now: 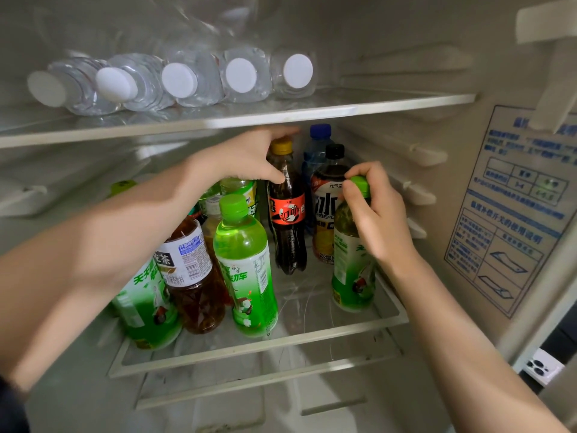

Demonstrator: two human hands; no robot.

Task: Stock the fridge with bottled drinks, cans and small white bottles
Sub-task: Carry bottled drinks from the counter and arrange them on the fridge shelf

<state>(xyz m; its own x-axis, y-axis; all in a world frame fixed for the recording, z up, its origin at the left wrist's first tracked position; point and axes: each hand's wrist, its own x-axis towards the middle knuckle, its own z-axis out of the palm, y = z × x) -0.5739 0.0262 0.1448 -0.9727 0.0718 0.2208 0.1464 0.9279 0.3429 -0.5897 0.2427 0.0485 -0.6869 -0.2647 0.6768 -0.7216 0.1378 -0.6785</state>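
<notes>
On the middle glass shelf (312, 335) stand several drink bottles. My left hand (249, 157) grips the neck of a dark cola bottle (287, 223) with a yellow cap and red label. My right hand (374, 210) holds the green cap and neck of a green tea bottle (352, 270) standing at the shelf's right front. Behind them are a black-capped bottle (327, 214) and a blue-capped water bottle (315, 148). To the left stand another green tea bottle (246, 264), a brown tea bottle (193, 276) and more green bottles.
Several clear water bottles (175, 79) with white caps lie on the upper shelf (374, 104). The fridge's right wall carries a blue-printed instruction label (512, 207). Lower shelf rails (249, 392) sit beneath. Bare glass shows between the two held bottles.
</notes>
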